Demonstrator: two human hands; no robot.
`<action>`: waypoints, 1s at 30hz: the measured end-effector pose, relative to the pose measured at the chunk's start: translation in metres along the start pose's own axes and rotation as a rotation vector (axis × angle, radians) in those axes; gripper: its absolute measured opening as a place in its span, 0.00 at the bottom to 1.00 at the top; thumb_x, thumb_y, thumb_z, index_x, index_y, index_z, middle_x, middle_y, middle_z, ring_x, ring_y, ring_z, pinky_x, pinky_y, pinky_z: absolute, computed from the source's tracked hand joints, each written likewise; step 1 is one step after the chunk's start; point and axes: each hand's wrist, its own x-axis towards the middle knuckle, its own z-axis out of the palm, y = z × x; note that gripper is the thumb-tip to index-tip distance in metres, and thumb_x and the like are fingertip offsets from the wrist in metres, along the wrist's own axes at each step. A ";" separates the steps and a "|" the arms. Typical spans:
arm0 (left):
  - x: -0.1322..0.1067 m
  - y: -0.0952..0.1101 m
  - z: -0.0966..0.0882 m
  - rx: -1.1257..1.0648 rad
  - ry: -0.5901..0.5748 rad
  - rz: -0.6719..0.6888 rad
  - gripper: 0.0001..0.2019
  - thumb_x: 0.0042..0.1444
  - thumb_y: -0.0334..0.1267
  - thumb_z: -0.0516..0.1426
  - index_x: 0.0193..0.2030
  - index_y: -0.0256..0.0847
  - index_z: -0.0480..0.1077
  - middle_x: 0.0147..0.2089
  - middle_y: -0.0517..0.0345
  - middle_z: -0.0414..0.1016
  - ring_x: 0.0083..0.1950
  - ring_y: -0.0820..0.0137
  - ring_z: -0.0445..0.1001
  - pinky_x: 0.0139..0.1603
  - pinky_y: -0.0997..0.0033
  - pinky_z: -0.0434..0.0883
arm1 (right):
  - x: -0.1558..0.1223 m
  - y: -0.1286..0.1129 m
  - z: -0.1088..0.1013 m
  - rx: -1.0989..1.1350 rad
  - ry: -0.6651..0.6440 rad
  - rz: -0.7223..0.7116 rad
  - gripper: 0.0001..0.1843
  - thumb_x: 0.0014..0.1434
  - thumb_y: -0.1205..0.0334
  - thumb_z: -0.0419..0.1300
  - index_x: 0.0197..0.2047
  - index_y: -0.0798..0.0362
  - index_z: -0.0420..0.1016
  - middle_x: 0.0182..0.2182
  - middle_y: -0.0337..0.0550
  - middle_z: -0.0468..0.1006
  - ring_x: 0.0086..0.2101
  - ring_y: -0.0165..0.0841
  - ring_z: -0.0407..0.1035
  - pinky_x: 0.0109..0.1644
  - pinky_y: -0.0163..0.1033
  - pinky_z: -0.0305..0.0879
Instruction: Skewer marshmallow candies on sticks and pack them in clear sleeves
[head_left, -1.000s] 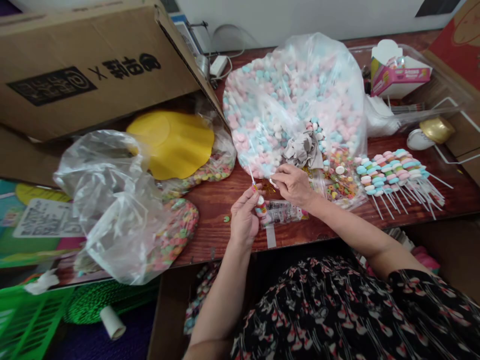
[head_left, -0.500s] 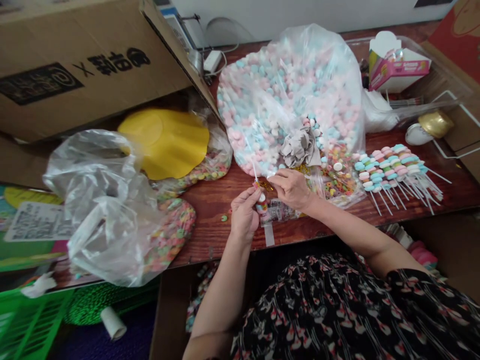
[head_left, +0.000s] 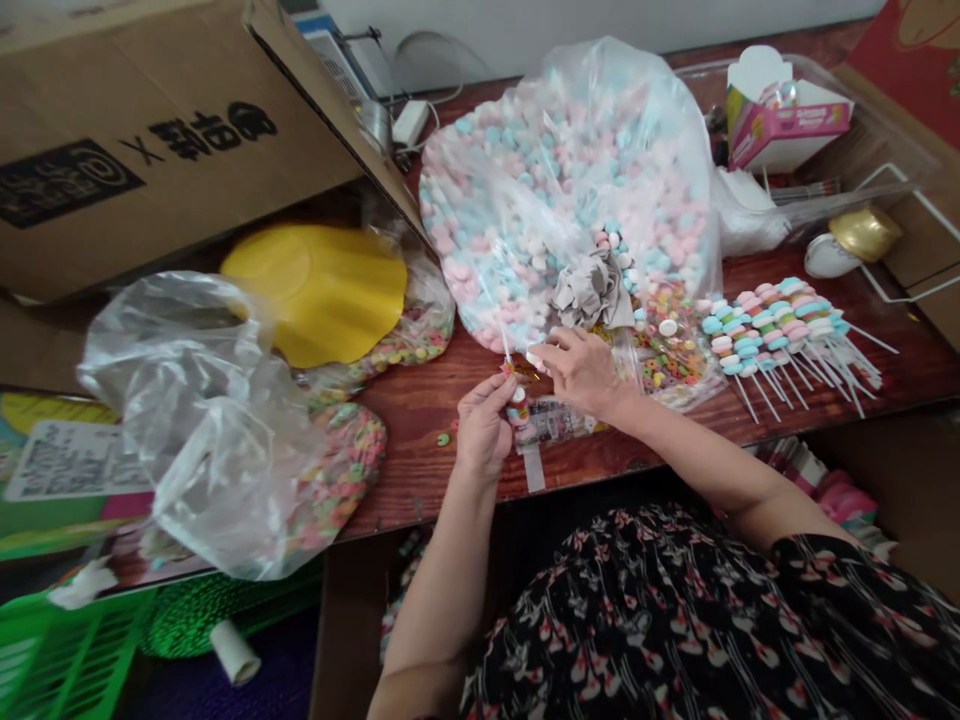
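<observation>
My left hand [head_left: 486, 425] is closed in a pinch around a thin white stick [head_left: 508, 345] that points up, with a small pink piece at its base. Below my thumb, against the same hand, is a small red-and-white labelled bottle [head_left: 517, 405]. My right hand [head_left: 589, 372] is closed at the fingertips on a small white piece [head_left: 535, 357], just right of the stick. Shiny gold strips show between the hands. Behind them sits a big clear bag of pastel marshmallows [head_left: 487, 215], with crumpled grey paper [head_left: 594, 290] at its front.
At right lie several marshmallow skewers [head_left: 780, 325] on white sticks. A bag of colourful ring candies [head_left: 675, 350] is beside my right wrist. Leftward are a yellow bowl-shaped piece [head_left: 322, 290], a clear plastic bag [head_left: 202, 430] and a large cardboard box [head_left: 172, 130]. The table's front edge runs below my hands.
My right fingers have lifted and opened slightly away from the gold strips, and a white piece now shows at their tips. My left hand keeps its pinch; the view has shifted slightly.
</observation>
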 end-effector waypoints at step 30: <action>-0.039 -0.008 0.016 0.189 -0.059 -0.118 0.14 0.41 0.42 0.69 0.34 0.37 0.78 0.26 0.57 0.77 0.16 0.79 0.66 0.09 0.83 0.51 | -0.034 0.008 -0.048 0.822 0.177 0.331 0.07 0.58 0.62 0.57 0.31 0.54 0.74 0.24 0.37 0.71 0.27 0.28 0.63 0.33 0.35 0.60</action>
